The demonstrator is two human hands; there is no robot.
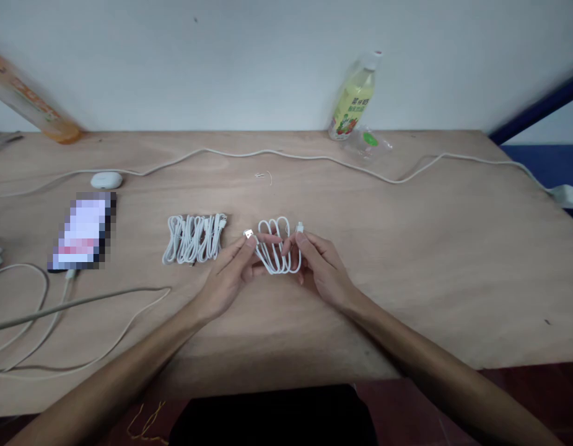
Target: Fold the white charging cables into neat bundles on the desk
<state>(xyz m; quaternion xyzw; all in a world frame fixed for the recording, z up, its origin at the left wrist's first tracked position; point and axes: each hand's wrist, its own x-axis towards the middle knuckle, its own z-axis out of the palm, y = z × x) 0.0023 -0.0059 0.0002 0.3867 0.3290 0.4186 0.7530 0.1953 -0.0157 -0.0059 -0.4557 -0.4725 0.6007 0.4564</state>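
Observation:
A white USB cable (279, 263), wound in several loose loops, is held just above the table between both hands. My left hand (230, 269) is closed on it, thumb against the metal USB plug. Opposite it, my right hand (328, 266) pinches the smaller white connector at the other end. Some fingers of both hands pass behind the loops and are partly hidden. Just left of my left hand lies a row of coiled white cables (193, 238) on the wooden table (430, 248).
A phone (84, 229) with a cable plugged in and a white earbud case (106, 180) lie at left. A long white cord (314, 157) crosses the table's back. Against the wall stand a drink bottle (354, 102) beside a clear wrapper (370, 144) and an orange bottle (35, 102).

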